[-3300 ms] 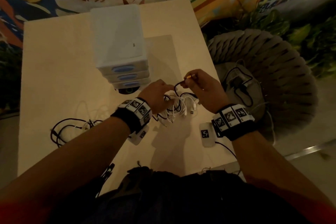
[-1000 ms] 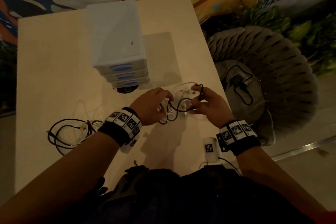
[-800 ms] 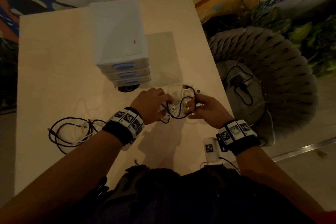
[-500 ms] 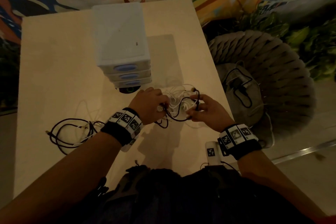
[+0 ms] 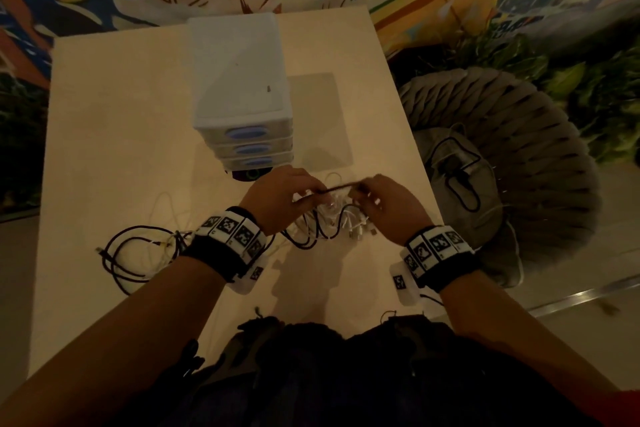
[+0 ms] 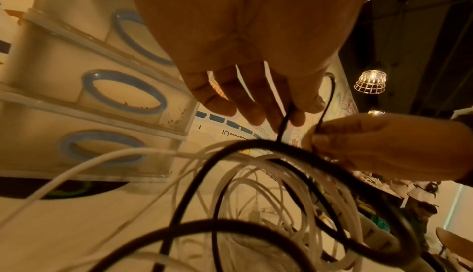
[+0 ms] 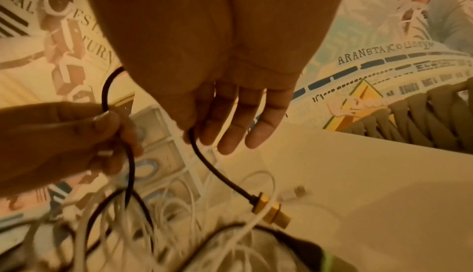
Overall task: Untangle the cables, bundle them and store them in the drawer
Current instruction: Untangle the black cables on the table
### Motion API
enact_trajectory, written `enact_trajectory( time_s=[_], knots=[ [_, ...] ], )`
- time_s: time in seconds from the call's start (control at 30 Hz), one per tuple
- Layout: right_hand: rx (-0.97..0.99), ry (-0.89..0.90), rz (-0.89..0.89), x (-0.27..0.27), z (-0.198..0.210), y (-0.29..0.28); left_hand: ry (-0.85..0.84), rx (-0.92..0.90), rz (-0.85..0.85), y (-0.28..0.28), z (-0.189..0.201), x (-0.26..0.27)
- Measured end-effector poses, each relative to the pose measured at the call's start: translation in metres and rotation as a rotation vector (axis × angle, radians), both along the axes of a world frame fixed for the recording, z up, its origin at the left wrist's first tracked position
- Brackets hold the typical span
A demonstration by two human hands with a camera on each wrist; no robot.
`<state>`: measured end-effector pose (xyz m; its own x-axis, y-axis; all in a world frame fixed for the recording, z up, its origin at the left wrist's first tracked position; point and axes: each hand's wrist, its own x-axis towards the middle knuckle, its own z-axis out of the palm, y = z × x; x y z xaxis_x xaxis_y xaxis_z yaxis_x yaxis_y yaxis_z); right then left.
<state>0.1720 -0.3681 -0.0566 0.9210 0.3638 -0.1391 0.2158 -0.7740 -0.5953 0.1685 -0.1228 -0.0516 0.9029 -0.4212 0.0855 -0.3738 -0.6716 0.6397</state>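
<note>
On the pale table [image 5: 114,121], both hands hover over a tangle of white and black cables [image 5: 332,222]. My left hand [image 5: 311,191] pinches a black cable [image 5: 339,188], and my right hand [image 5: 360,189] pinches the same cable a short way along, so a short stretch runs between them. In the left wrist view the left fingertips [image 6: 294,114] pinch the black cable [image 6: 284,126]. In the right wrist view its gold plug [image 7: 268,209] hangs below my right hand [image 7: 204,134]. The white drawer unit [image 5: 239,87] stands just behind, its three drawers closed.
A second loose heap of black and white cables [image 5: 138,253] lies on the table left of my left wrist. A dark round object [image 5: 247,174] sits at the unit's foot. Beyond the table's right edge is a grey woven chair [image 5: 519,121] holding a bag with a black cord [image 5: 460,177].
Both hands have lifted a little off the tangle. The black cable, which looped loosely between them, is now drawn into a short straight stretch.
</note>
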Motion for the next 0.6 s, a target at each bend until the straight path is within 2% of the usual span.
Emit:
enact_trajectory(
  time_s=[0.13,0.27,0.33,0.43,0.53,0.6],
  knots=[
    [0.186,-0.038,-0.083,0.02,0.024,0.007,0.141,-0.035,0.108,0.004,-0.003,0.0],
    [0.147,-0.095,-0.076,0.022,0.039,0.005,0.21,-0.118,0.231,0.01,-0.003,0.002],
    [0.08,-0.061,-0.089,0.015,0.033,-0.004,0.212,-0.127,0.226,0.012,-0.004,0.003],
    [-0.002,0.136,-0.019,-0.003,0.021,-0.011,0.199,-0.079,0.15,0.009,-0.004,0.006],
    [0.155,0.218,0.024,-0.02,0.021,0.007,0.231,0.098,0.065,-0.004,-0.001,0.01],
    [0.284,0.195,0.008,-0.023,0.024,0.023,0.27,0.133,0.077,-0.007,0.001,0.012]
  ],
)
